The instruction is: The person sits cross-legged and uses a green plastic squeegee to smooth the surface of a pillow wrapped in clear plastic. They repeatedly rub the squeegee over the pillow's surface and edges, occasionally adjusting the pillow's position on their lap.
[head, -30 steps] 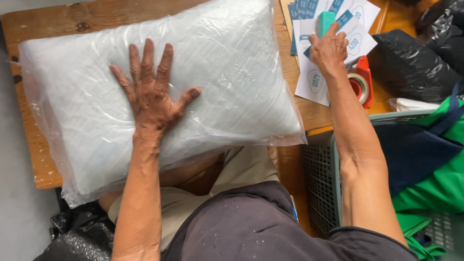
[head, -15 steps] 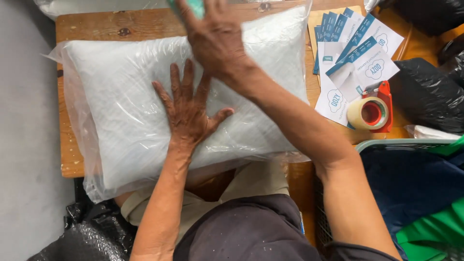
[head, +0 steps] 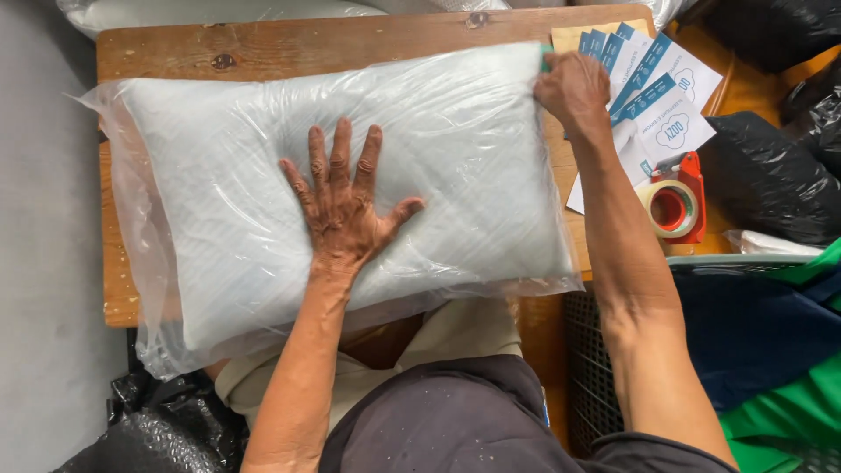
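White pillow in a clear plastic bag [head: 263, 184] lies across the wooden table [head: 289, 44]. Left hand [head: 346, 206] presses it flat, fingers spread, steadying it. Right hand [head: 574, 88] pinches the bag's end, a small green item between its fingers; blue-and-white leaflets [head: 666, 96] just beyond, red tape dispenser [head: 679, 203] beside its forearm.

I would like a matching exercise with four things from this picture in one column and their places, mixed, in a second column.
Things:
1. left hand
2. right hand
3. tape roll
4. cards

Places:
A. fanned out at the table's far right corner
B. flat on the middle of the pillow
C. in a red holder, right of the pillow
D. at the pillow's far right corner

Pairs: 1-B, 2-D, 3-C, 4-A
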